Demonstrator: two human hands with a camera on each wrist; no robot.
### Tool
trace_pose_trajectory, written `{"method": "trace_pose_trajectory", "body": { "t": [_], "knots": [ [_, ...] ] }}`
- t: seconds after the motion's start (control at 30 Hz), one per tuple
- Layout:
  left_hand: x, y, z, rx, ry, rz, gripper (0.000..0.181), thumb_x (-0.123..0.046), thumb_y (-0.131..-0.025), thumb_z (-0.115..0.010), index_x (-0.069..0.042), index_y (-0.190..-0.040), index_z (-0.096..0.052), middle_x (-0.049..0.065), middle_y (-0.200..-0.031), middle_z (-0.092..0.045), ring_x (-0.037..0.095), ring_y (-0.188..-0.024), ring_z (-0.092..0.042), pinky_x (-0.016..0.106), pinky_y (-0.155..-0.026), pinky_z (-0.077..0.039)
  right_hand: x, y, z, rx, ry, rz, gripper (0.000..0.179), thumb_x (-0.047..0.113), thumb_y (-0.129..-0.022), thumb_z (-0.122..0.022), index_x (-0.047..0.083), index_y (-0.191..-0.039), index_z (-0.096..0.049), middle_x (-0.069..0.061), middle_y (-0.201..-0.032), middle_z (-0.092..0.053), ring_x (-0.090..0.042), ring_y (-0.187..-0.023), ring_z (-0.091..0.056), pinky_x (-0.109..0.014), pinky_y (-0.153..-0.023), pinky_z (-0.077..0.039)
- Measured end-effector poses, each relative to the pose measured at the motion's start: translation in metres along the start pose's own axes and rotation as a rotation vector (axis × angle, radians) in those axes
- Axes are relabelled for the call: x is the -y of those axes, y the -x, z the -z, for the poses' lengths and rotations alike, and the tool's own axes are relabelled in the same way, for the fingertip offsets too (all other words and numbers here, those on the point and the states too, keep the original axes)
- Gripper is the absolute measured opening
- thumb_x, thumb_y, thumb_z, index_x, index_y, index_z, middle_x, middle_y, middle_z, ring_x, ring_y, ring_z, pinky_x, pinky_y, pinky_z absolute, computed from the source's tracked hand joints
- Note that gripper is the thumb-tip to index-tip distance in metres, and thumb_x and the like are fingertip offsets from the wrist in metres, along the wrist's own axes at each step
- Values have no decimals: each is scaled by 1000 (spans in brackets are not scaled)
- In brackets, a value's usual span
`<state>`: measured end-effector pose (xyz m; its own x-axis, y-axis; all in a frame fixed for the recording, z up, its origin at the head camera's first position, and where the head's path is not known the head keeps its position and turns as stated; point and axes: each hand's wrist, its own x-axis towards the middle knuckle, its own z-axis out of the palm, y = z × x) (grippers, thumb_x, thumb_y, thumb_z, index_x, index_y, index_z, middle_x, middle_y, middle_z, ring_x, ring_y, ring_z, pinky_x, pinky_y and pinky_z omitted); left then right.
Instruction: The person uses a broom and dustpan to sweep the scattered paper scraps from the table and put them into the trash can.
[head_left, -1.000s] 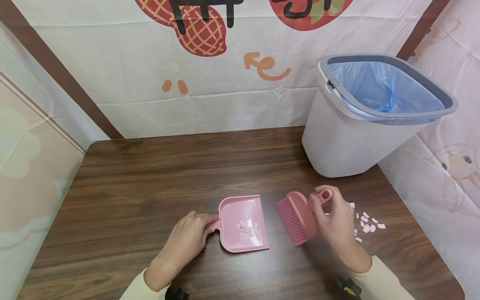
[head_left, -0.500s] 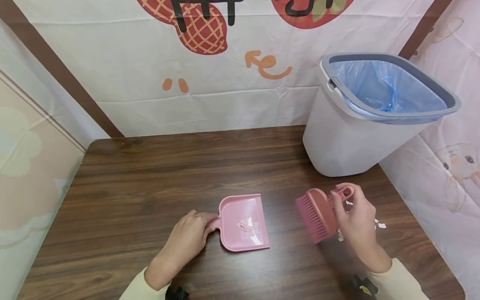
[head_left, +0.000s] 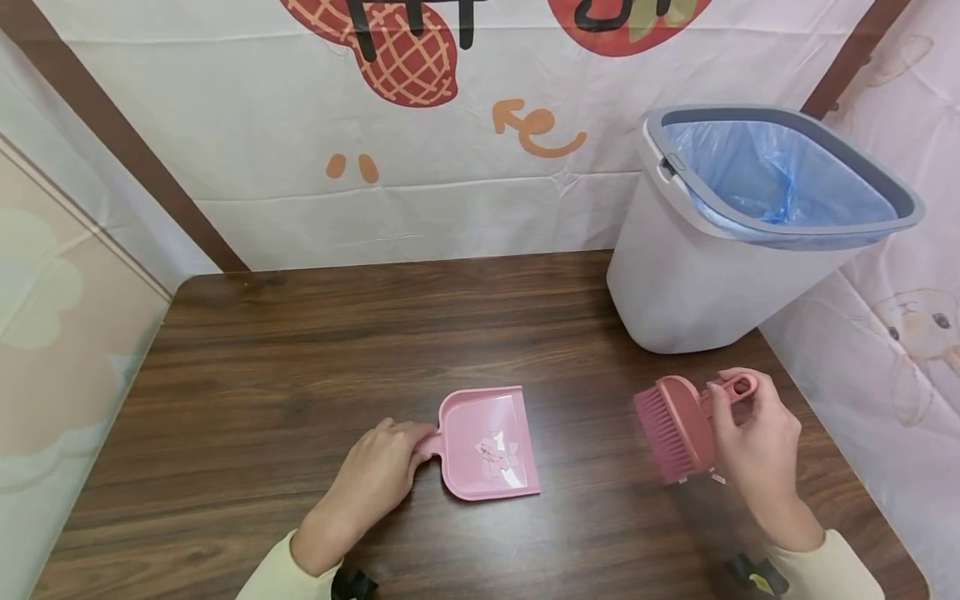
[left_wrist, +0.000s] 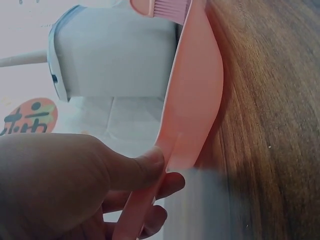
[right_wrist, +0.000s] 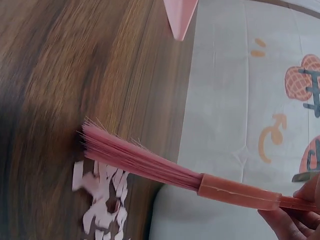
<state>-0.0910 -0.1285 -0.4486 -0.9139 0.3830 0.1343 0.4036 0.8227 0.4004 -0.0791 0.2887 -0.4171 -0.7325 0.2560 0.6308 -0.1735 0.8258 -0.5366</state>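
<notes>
My left hand grips the handle of a pink dustpan, which lies on the table with several paper scraps in it. In the left wrist view, thumb and fingers wrap the dustpan's handle. Over to the right, my right hand pinches the handle of a pink hand brush, its bristles pointing left. The right wrist view shows the bristles close over the wood, beside a cluster of pale pink paper scraps. From the head view, brush and hand hide most of those scraps.
A white trash bin with a grey rim and blue liner bag stands at the table's back right. Printed cloth hangs behind the wooden table, and another cloth hangs along its right side.
My right hand has carried the brush rightward, away from the dustpan and over the loose scraps on the right. The left hand and dustpan have stayed put.
</notes>
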Motion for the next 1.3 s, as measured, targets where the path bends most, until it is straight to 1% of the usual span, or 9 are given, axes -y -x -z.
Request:
{"method": "trace_pose_trajectory", "body": {
  "t": [0.13, 0.27, 0.5, 0.7, 0.77, 0.9, 1.07, 1.17, 1.3],
  "knots": [
    [0, 0, 0, 14, 16, 9, 22, -5, -91, -75, -3, -113, -74, 10, -108, -75, 27, -105, -70, 51, -106, -45, -6, 0, 2, -6, 10, -10, 22, -1, -87, -76, -4, -107, -67, -16, -88, -73, 18, -61, -41, -6, -54, -33],
    [1, 0, 0, 28, 31, 18, 22, -5, -92, -74, -2, -114, -73, 11, -109, -75, 29, -107, -70, 54, -109, -42, -6, 0, 0, -2, 0, -12, 21, -1, -88, -76, -4, -107, -67, -17, -89, -73, 18, -63, -43, -6, -55, -33],
    [2, 0, 0, 32, 82, 5, 22, -3, -91, -74, -1, -114, -73, 11, -107, -75, 28, -104, -68, 52, -105, -45, -2, 1, 2, 6, 7, -39, 20, 0, -89, -74, -4, -108, -67, -17, -91, -73, 19, -66, -44, -6, -53, -34],
    [7, 0, -7, -2, 118, -43, 23, -1, -91, -73, 0, -113, -71, 9, -107, -73, 25, -101, -66, 50, -99, -47, -3, 1, 3, 3, 5, -43, 20, 1, -90, -74, -4, -108, -67, -17, -92, -74, 20, -67, -44, -6, -54, -34],
    [8, 1, -9, -15, 120, -55, 22, -1, -91, -73, 0, -113, -71, 9, -107, -73, 25, -101, -65, 50, -100, -46, -2, 1, 3, 5, 3, -45, 20, 1, -90, -74, -4, -108, -66, -17, -92, -74, 20, -67, -44, -6, -54, -35],
    [9, 0, -9, -42, 111, -71, 22, -2, -91, -74, -3, -112, -70, 7, -103, -72, 22, -94, -60, 48, -93, -48, -2, 1, 3, 10, 0, -45, 20, 0, -90, -74, -4, -108, -66, -17, -92, -73, 20, -67, -45, -5, -54, -35],
    [7, -6, -5, -67, 100, -77, 19, -5, -93, -73, -4, -111, -70, 5, -100, -71, 18, -88, -56, 43, -83, -48, -3, 1, 4, 9, -4, -45, 20, 0, -89, -74, -3, -108, -66, -17, -92, -73, 19, -65, -45, -5, -53, -36],
    [4, -11, -1, -88, 103, -85, 18, -6, -93, -72, -3, -110, -70, 5, -99, -71, 21, -88, -56, 44, -83, -48, -3, 1, 4, 5, -2, -41, 20, 0, -89, -74, -4, -108, -66, -17, -92, -74, 18, -64, -44, -6, -53, -35],
    [2, -20, 9, -104, 108, -120, 18, -5, -92, -73, -2, -110, -70, 7, -100, -72, 24, -90, -59, 46, -83, -49, -4, 1, 4, 5, 0, -38, 20, 0, -89, -74, -4, -108, -67, -17, -92, -74, 18, -64, -44, -6, -53, -35]
  ]
}}
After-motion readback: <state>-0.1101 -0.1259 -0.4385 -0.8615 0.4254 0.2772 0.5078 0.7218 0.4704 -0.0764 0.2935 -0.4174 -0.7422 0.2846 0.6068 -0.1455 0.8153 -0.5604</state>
